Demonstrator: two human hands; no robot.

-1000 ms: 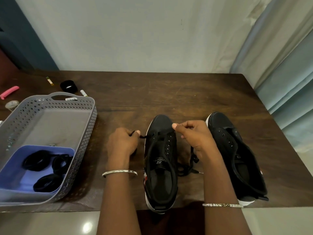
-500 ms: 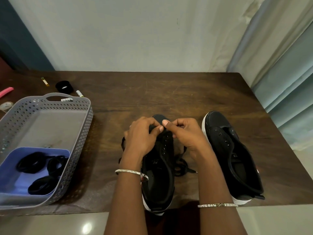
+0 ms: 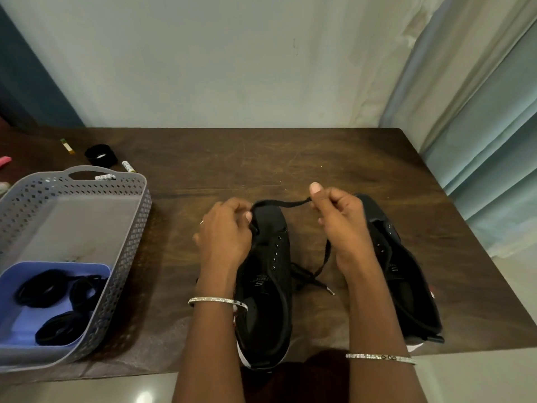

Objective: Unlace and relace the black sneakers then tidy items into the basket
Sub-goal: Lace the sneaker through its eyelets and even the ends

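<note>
A black lace (image 3: pixel 284 203) held across the toe of the middle sneaker (image 3: pixel 270 257), on the dark table (image 3: pixel 261 158).
The left hand (image 3: pixel 225 237) curls at the front eyelets, pinching the lace; the right hand (image 3: pixel 340 225) pinches it between thumb and fingers, the slack trailing down to the tabletop between the shoes; the other sneaker (image 3: pixel 406 280) lies just right of that hand; the grey basket (image 3: pixel 128 228) sits well off to the left.

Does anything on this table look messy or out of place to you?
Nothing looks damaged. The black lace trails loose across the table between the left sneaker and the right sneaker. Small items lie scattered behind the grey basket, not in it.
</note>
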